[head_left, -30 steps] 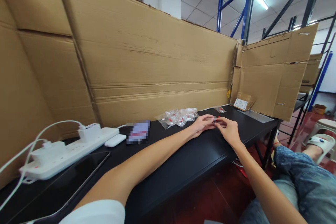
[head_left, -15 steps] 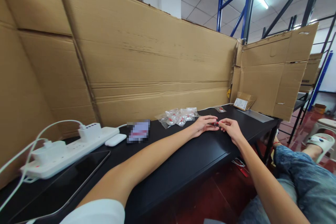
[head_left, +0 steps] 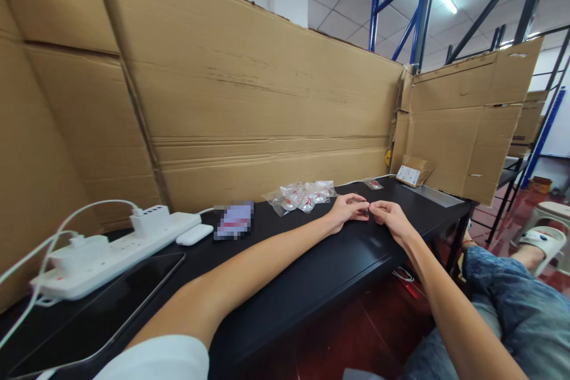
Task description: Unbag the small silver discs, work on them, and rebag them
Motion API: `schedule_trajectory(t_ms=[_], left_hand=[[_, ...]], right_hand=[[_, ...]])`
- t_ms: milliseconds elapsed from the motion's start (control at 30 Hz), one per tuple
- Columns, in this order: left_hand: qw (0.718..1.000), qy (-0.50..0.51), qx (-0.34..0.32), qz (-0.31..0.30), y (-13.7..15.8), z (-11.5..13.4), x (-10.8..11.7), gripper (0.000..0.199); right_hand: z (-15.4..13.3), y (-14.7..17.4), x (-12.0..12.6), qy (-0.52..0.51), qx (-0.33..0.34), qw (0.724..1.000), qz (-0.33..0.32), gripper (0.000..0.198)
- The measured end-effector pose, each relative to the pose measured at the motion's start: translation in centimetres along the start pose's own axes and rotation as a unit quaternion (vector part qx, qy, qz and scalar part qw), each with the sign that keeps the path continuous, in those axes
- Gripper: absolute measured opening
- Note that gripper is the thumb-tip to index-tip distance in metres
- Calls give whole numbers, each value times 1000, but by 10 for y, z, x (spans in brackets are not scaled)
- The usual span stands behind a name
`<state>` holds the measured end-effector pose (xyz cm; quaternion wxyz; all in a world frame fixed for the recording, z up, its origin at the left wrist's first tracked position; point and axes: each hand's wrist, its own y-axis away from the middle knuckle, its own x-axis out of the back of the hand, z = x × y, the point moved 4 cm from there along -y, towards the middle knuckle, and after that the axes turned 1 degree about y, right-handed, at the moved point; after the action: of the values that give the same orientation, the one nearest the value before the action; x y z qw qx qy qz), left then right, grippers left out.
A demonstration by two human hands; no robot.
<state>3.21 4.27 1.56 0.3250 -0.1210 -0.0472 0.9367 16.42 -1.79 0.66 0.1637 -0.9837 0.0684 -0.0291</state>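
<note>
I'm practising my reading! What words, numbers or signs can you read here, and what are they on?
No text can be read.
White paper label on the brown cardboard parcel: too small and blurred.
Flat purple rectangular thing: pixelated, its reddish marks unreadable.
Brown cardboard box at far right: dark marks, too small.

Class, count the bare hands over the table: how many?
2: the left hand, right of the bag pile, and the right hand, fingertips close to the left's. Both show plainly.
</note>
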Motion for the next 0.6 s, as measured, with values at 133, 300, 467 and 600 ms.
schedule_trajectory(t_ms=[133,300,467,600], left_hand=[[998,2,-3,61,-1,-3,1,35],[992,-19,-26,121,-2,-11,-6,34],[982,-67,-51,166,-1,-14,-8,35],[982,-69,-53,165,0,-15,-8,35]], right_hand=[[4,-2,-5,86,28,996,-5,44],[2,-2,-6,306,109,944,62,35],[-3,3,-7,428,107,893,88,26],[-12,8,-12,483,95,864,103,16]])
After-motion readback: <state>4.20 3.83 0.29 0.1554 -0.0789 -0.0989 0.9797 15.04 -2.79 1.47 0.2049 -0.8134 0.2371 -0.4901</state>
